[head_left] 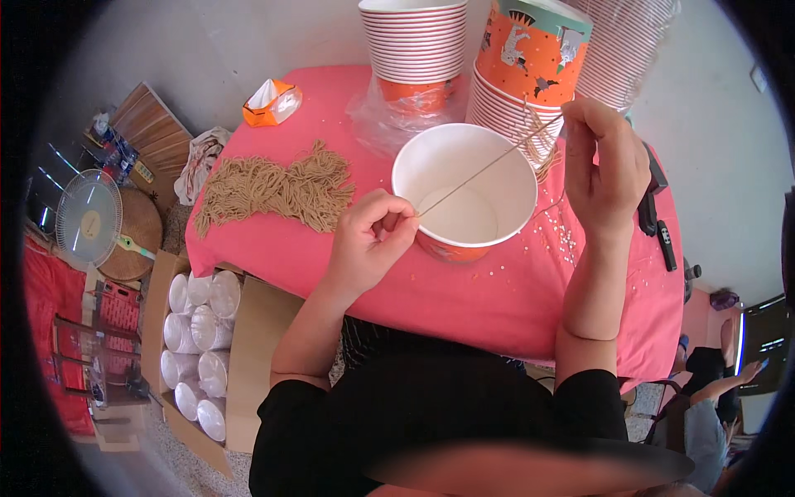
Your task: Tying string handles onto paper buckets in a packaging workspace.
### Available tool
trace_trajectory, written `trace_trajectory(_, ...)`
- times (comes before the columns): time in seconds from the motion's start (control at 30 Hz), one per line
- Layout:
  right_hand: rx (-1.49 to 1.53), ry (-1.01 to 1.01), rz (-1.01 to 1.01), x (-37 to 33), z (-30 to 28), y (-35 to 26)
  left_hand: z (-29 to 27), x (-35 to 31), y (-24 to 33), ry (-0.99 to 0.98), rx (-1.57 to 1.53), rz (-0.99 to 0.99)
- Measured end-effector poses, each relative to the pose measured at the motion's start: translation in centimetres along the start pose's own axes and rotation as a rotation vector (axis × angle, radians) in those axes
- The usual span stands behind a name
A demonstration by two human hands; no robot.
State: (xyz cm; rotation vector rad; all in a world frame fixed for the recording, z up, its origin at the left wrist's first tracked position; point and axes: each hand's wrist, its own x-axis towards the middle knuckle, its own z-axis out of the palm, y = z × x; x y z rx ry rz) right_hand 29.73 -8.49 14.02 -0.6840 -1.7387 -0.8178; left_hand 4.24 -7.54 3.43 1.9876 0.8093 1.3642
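Note:
A thin tan cord is stretched at a slant over the mouth of a white paper bucket with an orange printed outside. My left hand pinches its lower end near the bucket's left rim. The upper end is pinched in my right hand, raised to the right of the bucket. The bucket stands upright, and I see nothing inside it. More tan cord hangs beside my right hand, in front of a bucket stack. A large bundle of tan cords lies left of my left hand.
Nested bucket stacks stand at the back, some in clear plastic. An orange packet lies far left on the pink cloth. Small white bits and a black device lie right. A carton of clear plastic cups stands on the floor.

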Motion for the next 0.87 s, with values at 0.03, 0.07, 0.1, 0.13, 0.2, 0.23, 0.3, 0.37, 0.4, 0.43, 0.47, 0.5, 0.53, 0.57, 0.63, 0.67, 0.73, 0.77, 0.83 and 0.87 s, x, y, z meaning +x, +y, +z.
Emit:
trace_trajectory(0.03, -0.001, 0.001, 0.000, 0.0, -0.1, 0.0, 0.0, 0.0, -0.1, -0.001, 0.000, 0.001)
trace_trajectory(0.07, 0.003, 0.007, -0.012, 0.1, -0.1, 0.0, 0.1, -0.1, -0.2, 0.000, -0.011, 0.001)
trace_trajectory(0.1, 0.007, 0.014, -0.024, 0.1, -0.2, -0.1, 0.1, -0.1, -0.2, 0.001, -0.022, 0.002)
trace_trajectory(0.13, 0.006, 0.016, -0.024, 0.1, -0.3, -0.1, 0.3, -0.2, -0.3, 0.000, -0.022, 0.003)
trace_trajectory(0.2, 0.065, 0.034, 0.007, 0.0, -0.3, -0.3, 0.7, -0.7, -0.4, 0.085, -0.096, -0.021)
trace_trajectory(0.23, 0.065, 0.035, 0.007, 0.1, -0.3, -0.5, 1.0, -0.9, -0.3, 0.085, -0.095, -0.019)
trace_trajectory(0.3, 0.089, -0.005, 0.028, 0.1, -0.3, -0.9, 1.4, -1.7, 0.0, 0.246, -0.084, 0.084)
trace_trajectory(0.37, 0.109, -0.024, 0.041, 0.1, 0.0, -1.0, 1.1, -2.0, 1.6, 0.080, 0.120, 0.154)
trace_trajectory(0.4, 0.129, -0.043, 0.052, 0.1, -0.1, -1.0, 1.3, -1.9, 2.4, -0.036, 0.164, 0.177)
trace_trajectory(0.43, 0.129, -0.043, 0.052, 0.0, -0.2, -1.0, 1.7, -1.9, 2.9, -0.114, 0.212, 0.143)
trace_trajectory(0.47, 0.127, -0.042, 0.048, 0.1, -0.3, -0.9, 1.8, -1.8, 2.8, -0.112, 0.214, 0.144)
trace_trajectory(0.5, 0.125, -0.041, 0.045, 0.1, -0.4, -0.9, 1.9, -1.6, 2.5, -0.114, 0.251, 0.146)
trace_trajectory(0.53, 0.124, -0.038, 0.044, 0.1, -0.7, -0.8, 2.1, -1.4, 2.1, -0.116, 0.288, 0.149)
trace_trajectory(0.57, 0.138, -0.040, 0.061, 0.3, -0.9, -0.9, 1.9, -1.4, 1.8, -0.052, 0.268, 0.116)
trace_trajectory(0.63, 0.145, -0.044, 0.083, 0.4, -1.3, -1.1, 0.6, -0.5, 0.4, 0.055, 0.280, 0.132)
trace_trajectory(0.67, 0.167, -0.081, 0.101, 0.4, -1.4, -1.2, 0.0, 0.2, -0.3, 0.098, 0.297, 0.139)
trace_trajectory(0.73, 0.183, -0.112, 0.120, 0.4, -1.7, -1.3, -1.6, 1.9, -2.2, 0.103, 0.342, 0.122)
trace_trajectory(0.77, 0.228, -0.186, 0.170, 0.1, -1.6, -1.3, -1.8, 2.5, -2.8, 0.104, 0.218, -0.036)
trace_trajectory(0.83, 0.237, -0.308, 0.216, 0.0, -1.6, -1.4, -2.7, 3.5, -3.3, 0.023, 0.015, -0.273)
trace_trajectory(0.87, 0.221, -0.339, 0.205, -0.1, -1.7, -1.4, -2.6, 3.9, -3.9, 0.056, -0.065, -0.273)
